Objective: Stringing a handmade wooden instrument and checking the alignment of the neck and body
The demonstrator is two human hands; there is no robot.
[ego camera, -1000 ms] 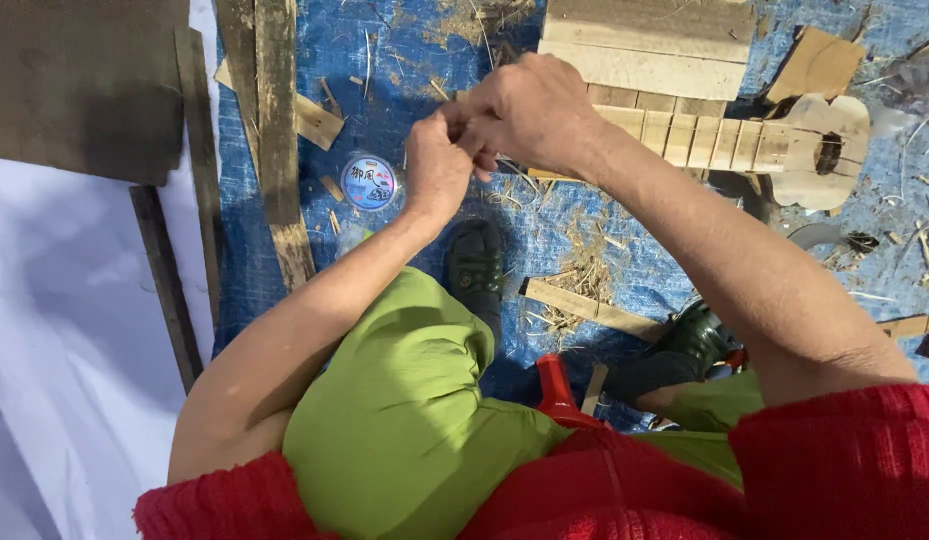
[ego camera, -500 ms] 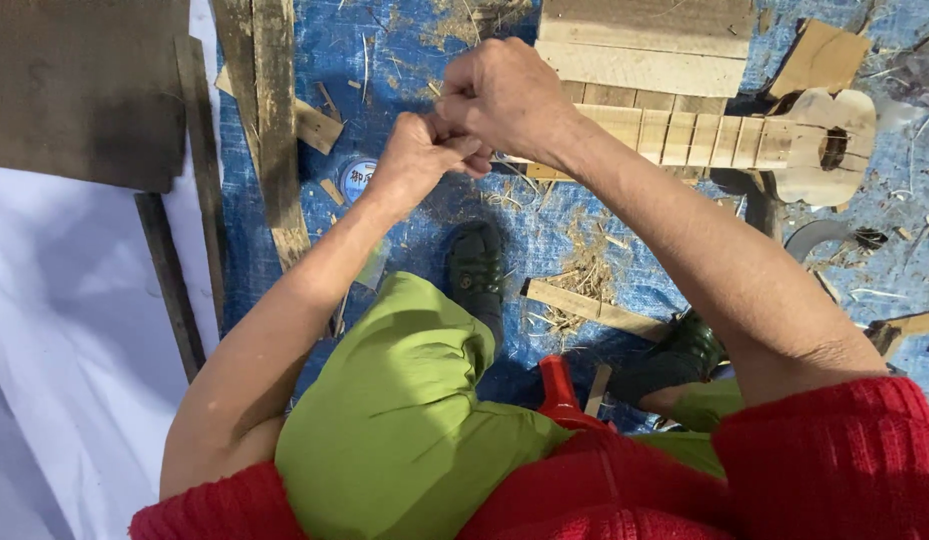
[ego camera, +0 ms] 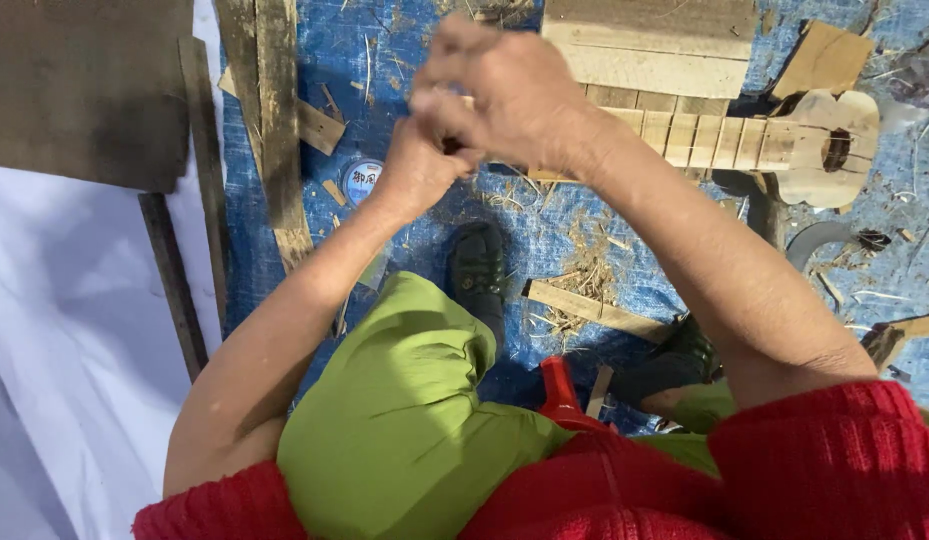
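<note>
Above the knees, at twelve o'clock of the frame: left hand (ego camera: 416, 170) and right hand (ego camera: 504, 95), pressed together, both curled nearly shut on something small and dark between the fingertips; the item itself is too hidden to identify.

Risk, as a judgement: so small a piece, pinched in mid-air, could slip and vanish among the wood shavings (ego camera: 584, 270) on the blue tarp (ego camera: 404, 50) below; the motion blur on the right hand suggests brisk handling, which would favour this.

Surroundings:
- Small unfinished wooden guitar-like instrument (ego camera: 774, 145), at two o'clock, lying flat, its neck passing behind the right wrist.
- Pale planks (ego camera: 649, 45), at one o'clock, just beyond the neck.
- Round tin with a blue lid (ego camera: 360, 181), at ten o'clock, just beside the left wrist.
- Weathered slats (ego camera: 269, 120), at eleven o'clock.
- Dark board (ego camera: 84, 90) over white sheet (ego camera: 64, 330), at nine o'clock.
- Dark shoe (ego camera: 479, 270), centre, beneath the hands.
- Red handle (ego camera: 559, 390), at six o'clock, between the legs in green trousers (ego camera: 404, 430).

Obstruction: the forearms cover the ground under the hands.
</note>
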